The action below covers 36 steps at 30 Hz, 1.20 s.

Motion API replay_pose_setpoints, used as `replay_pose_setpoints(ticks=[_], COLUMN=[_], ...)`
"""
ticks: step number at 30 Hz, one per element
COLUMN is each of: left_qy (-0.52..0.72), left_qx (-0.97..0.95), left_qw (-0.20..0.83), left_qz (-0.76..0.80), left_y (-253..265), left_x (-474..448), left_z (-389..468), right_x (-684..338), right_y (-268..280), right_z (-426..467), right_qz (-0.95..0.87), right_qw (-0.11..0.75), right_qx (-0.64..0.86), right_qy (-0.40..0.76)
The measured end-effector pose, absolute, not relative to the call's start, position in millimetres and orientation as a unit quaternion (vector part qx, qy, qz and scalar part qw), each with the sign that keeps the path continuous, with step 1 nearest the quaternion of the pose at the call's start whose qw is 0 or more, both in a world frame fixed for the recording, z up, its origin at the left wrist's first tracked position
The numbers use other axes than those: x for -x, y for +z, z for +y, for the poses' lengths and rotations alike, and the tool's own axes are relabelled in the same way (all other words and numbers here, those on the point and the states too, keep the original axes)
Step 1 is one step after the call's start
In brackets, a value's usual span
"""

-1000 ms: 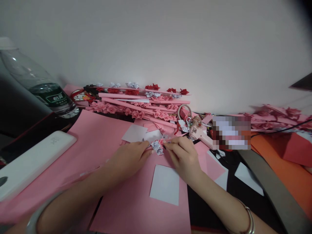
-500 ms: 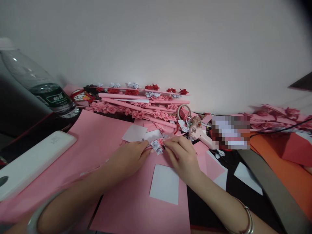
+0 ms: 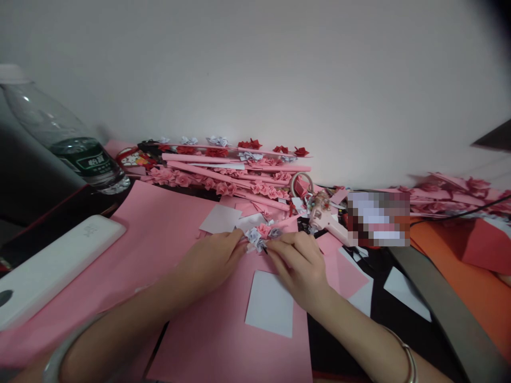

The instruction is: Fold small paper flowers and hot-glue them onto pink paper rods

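A small cluster of folded paper flowers [image 3: 260, 232], white and pink with a greyish one, sits between my two hands above the pink sheet [image 3: 227, 340]. My left hand [image 3: 217, 255] is closed on the cluster's left side, thumb and fingers pinched together. From the right, my right hand [image 3: 302, 261] pinches the lower white flower with its fingertips; its other fingers are curled. What lies under the fingertips is hidden. Just below the hands lies a white paper square [image 3: 269, 303]. Another white paper square [image 3: 220, 218] lies beyond my left hand.
Pink paper tubes [image 3: 199, 158] with red, white and pink flowers lie along the wall. A tape roll [image 3: 294, 187] and a pink glue gun [image 3: 333, 227] are behind my right hand. At left are a water bottle [image 3: 85, 159] and a long white case [image 3: 59, 271]. Orange paper [image 3: 451, 266] lies right.
My right fingertips have shifted slightly down, from the pink flower's side to the lower white flower. The greyish flower now shows more. My left hand stays nearly still.
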<state>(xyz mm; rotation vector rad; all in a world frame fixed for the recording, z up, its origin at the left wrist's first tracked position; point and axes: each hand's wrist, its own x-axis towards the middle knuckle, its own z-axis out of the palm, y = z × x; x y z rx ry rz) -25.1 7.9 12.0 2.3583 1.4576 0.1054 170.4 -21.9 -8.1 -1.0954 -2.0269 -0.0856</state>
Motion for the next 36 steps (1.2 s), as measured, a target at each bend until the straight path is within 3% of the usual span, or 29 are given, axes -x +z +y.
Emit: replay_pose_setpoints(ticks=[30,36], left_qy=[0.051,0.046], left_qx=[-0.83,-0.834], left_qw=[0.213,0.191], left_qz=[0.512,0.516], left_y=[9.1,12.1], left_x=[25.3,25.6], left_z=[7.7,7.3], right_x=[-165.7,-172.1], right_y=[-10.3,-3.0], right_z=[-22.7,-23.0], right_qz=[-0.801,-0.793], right_qw=[0.374,0.423], right_qx=[0.466,0.439], right_qy=[-0.028,0.002])
